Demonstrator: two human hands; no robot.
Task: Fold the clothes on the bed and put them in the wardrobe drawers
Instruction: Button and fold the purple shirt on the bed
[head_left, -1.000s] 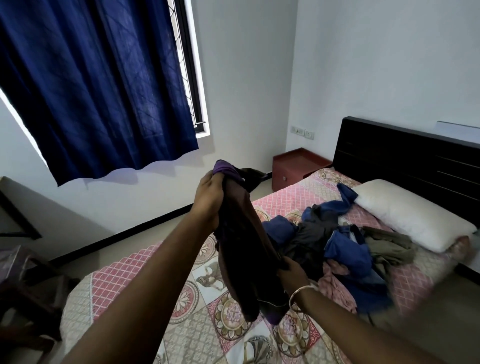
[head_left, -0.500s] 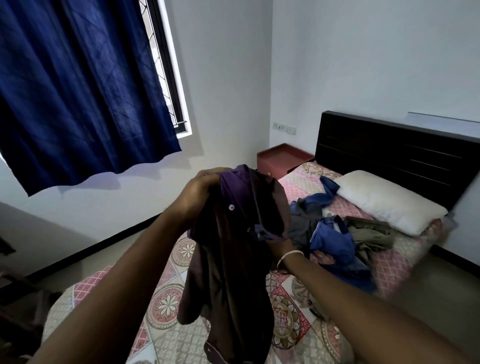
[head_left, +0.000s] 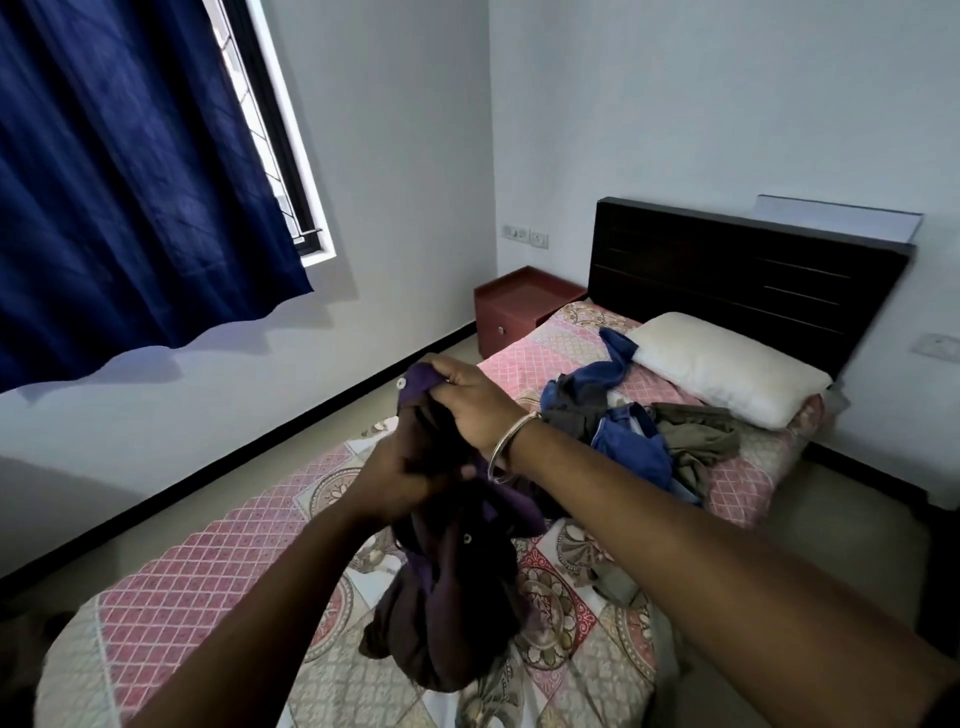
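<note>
Shirt (head_left: 457, 587), dark purple with small buttons, hung bunched from both hands above the foot end of the bed (head_left: 218, 571). Right hand (head_left: 470, 410) was curled round the top edge of the cloth, near a button, and sat higher. Left hand (head_left: 400, 483) gripped the cloth just below it, fingers clenched into the folds. Hands nearly touching, one above the other. Long axis of the shirt ran downward from the fingers; its lower end rested crumpled on the bedcover near the bed's foot edge. Judgement: spreading it flat calls for the hands to part sideways along the top edge. Pile of clothes (head_left: 639, 431), blue and olive, lay toward the head of the bed beside the pillow (head_left: 722, 364), nearer the right arm. No wardrobe in view.
</note>
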